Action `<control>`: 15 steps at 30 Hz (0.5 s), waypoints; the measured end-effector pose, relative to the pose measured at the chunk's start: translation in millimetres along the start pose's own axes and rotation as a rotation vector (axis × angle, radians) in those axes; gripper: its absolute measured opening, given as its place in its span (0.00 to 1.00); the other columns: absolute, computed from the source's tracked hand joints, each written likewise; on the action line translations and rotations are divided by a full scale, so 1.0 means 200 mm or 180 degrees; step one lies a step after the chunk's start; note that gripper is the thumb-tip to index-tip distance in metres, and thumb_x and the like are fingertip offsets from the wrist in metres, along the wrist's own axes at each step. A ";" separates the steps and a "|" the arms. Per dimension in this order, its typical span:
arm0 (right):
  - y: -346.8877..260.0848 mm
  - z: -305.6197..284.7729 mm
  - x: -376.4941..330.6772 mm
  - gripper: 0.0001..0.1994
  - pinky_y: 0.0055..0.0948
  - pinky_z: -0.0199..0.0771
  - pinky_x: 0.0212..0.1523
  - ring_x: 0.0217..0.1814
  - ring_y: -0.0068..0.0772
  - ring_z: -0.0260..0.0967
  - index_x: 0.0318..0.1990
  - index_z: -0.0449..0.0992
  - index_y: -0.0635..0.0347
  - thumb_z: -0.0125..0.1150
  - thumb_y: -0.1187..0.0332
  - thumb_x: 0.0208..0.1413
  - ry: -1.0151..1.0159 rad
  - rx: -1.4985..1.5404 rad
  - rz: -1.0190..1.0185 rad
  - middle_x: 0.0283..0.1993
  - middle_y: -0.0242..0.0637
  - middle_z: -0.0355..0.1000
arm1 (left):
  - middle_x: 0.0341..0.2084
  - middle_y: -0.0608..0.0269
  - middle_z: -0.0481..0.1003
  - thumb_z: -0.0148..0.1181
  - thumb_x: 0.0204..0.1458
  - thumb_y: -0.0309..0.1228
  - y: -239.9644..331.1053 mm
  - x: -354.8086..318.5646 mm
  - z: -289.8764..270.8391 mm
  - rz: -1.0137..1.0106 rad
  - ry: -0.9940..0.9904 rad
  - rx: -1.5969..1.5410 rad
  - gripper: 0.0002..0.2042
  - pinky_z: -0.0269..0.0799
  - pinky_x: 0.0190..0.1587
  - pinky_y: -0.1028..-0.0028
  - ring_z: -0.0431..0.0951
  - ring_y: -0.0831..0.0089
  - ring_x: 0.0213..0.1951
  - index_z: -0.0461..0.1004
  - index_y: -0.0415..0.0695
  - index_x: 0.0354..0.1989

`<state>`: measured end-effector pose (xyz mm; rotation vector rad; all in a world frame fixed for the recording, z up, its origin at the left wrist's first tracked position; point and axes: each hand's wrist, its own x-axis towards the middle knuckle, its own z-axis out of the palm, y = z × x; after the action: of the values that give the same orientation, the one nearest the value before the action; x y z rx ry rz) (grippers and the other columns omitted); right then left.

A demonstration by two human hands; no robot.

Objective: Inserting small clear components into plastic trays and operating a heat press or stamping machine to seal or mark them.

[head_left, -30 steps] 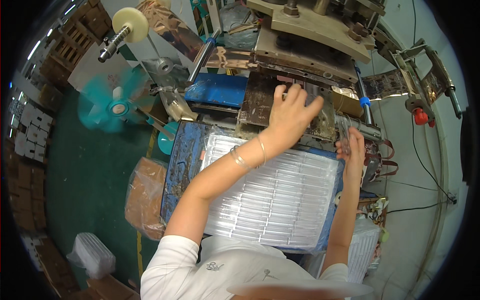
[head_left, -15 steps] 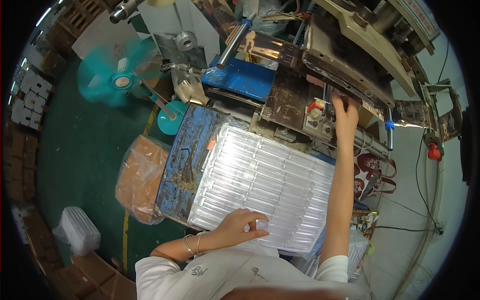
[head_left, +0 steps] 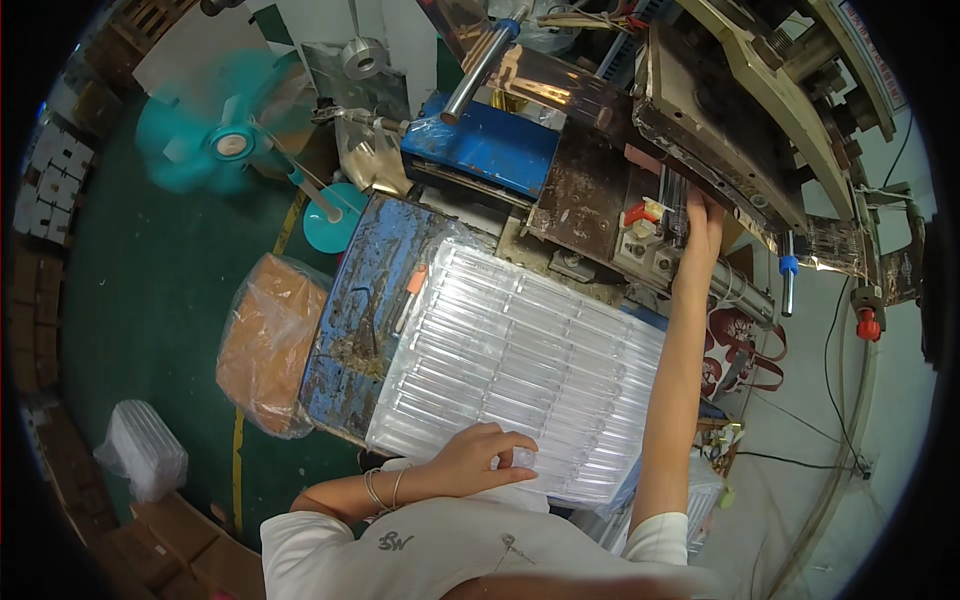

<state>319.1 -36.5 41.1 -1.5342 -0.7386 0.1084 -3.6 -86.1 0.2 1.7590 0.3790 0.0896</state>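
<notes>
My left hand (head_left: 478, 460) is curled over the near edge of a clear plastic tray (head_left: 530, 360) with rows of long narrow slots. Thumb and forefinger close round a small clear plastic piece (head_left: 523, 458). My right arm stretches forward to a heavy press, and my right hand (head_left: 703, 235) is at a metal jig (head_left: 650, 243) under its thick upper plate (head_left: 715, 140). Its fingertips are hidden below the plate edge, so I cannot see what they touch. A red and white part (head_left: 643, 212) sits on the jig, left of that hand.
The tray lies on a worn blue table (head_left: 345, 310). Behind it is a blue metal cover (head_left: 485, 145). Shiny foil (head_left: 555, 85) runs through the press. To the left stand a spinning teal fan (head_left: 230, 145) and a plastic-wrapped orange-brown bundle (head_left: 270, 345).
The view has shifted slightly. My right hand stays at the jig, its fingers closer together than before. My left hand keeps the clear piece at the tray's near edge.
</notes>
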 end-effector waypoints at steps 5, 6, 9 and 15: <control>-0.02 0.01 -0.01 0.21 0.24 0.49 0.51 0.46 0.30 0.57 0.47 0.62 0.66 0.50 0.59 0.49 0.0008 -0.0095 0.0016 0.44 0.39 0.63 | 0.15 0.69 0.67 0.62 0.38 0.36 0.00 0.01 0.01 0.0020 -0.0061 -0.0016 0.14 0.62 0.30 0.76 0.66 0.73 0.25 0.72 0.49 0.36; -0.02 0.01 -0.01 0.21 0.24 0.49 0.51 0.46 0.30 0.57 0.46 0.63 0.66 0.50 0.59 0.49 -0.0002 -0.0105 0.0006 0.44 0.39 0.63 | 0.16 0.69 0.67 0.62 0.38 0.35 -0.01 0.01 0.01 0.0048 -0.0054 -0.0008 0.14 0.62 0.30 0.76 0.66 0.73 0.25 0.72 0.48 0.35; -0.02 0.01 -0.01 0.21 0.24 0.50 0.51 0.45 0.29 0.58 0.45 0.63 0.67 0.50 0.59 0.49 0.0001 -0.0019 0.0088 0.44 0.39 0.63 | 0.16 0.69 0.67 0.62 0.38 0.35 -0.02 0.00 0.02 0.0087 -0.0064 -0.0002 0.14 0.62 0.30 0.75 0.66 0.73 0.25 0.72 0.48 0.35; -0.04 0.02 -0.02 0.21 0.24 0.51 0.51 0.45 0.29 0.58 0.44 0.64 0.68 0.50 0.58 0.49 -0.0002 -0.0030 0.0146 0.43 0.40 0.63 | 0.17 0.69 0.67 0.62 0.38 0.36 -0.02 -0.01 0.02 0.0030 -0.0121 -0.0033 0.14 0.63 0.30 0.75 0.66 0.73 0.26 0.72 0.48 0.35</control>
<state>311.6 -35.9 47.4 -1.5605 -0.7052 0.1397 -4.7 -89.0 -3.6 1.7500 0.3420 0.0647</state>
